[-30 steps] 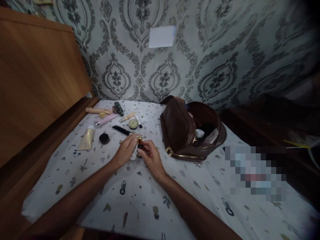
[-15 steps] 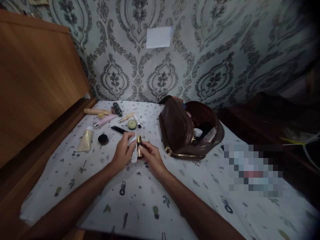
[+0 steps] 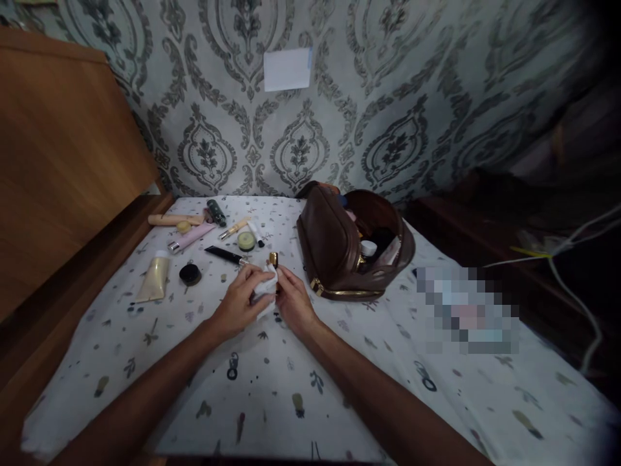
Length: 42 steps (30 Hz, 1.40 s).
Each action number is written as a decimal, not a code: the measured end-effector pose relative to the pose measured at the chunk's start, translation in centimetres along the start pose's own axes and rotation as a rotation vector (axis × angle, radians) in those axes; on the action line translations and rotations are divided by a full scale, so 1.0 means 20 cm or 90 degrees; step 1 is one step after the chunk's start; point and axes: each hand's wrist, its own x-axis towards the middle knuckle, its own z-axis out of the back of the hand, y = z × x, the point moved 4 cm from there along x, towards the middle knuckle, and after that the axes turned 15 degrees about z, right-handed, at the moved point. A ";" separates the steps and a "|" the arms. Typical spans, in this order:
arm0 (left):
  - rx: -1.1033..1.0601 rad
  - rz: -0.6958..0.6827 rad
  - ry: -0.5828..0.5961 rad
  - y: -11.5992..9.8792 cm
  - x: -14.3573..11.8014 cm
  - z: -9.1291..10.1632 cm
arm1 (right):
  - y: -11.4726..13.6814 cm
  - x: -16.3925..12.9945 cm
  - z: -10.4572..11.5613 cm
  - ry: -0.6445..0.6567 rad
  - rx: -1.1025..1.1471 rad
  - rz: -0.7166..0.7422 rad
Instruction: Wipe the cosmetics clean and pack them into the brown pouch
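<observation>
Head view: your right hand (image 3: 294, 303) fingers clamp the upright bottle (image 3: 273, 261); left hand (image 3: 240, 303) fingers press a tissue (image 3: 266, 291) against its left side.

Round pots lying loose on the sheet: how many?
3: a black pot beside the cream tube, a yellow-green one mid-cluster, a small yellow one at the back. Others may hide inside the brown bag.

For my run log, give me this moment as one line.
left hand: holds white tissue | right hand: holds gold-capped bottle against tissue | nearby: open brown pouch, cosmetics on bedsheet
</observation>
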 end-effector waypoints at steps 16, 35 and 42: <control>0.015 0.036 -0.083 0.08 0.04 0.09 | -0.02 -0.02 -0.02 0.125 -0.026 -0.040; -0.017 -0.034 -0.009 0.02 0.03 0.07 | -0.01 0.01 0.01 0.040 0.074 -0.082; 0.009 -0.019 -0.001 0.06 0.04 0.07 | -0.01 0.00 -0.01 0.069 0.092 -0.096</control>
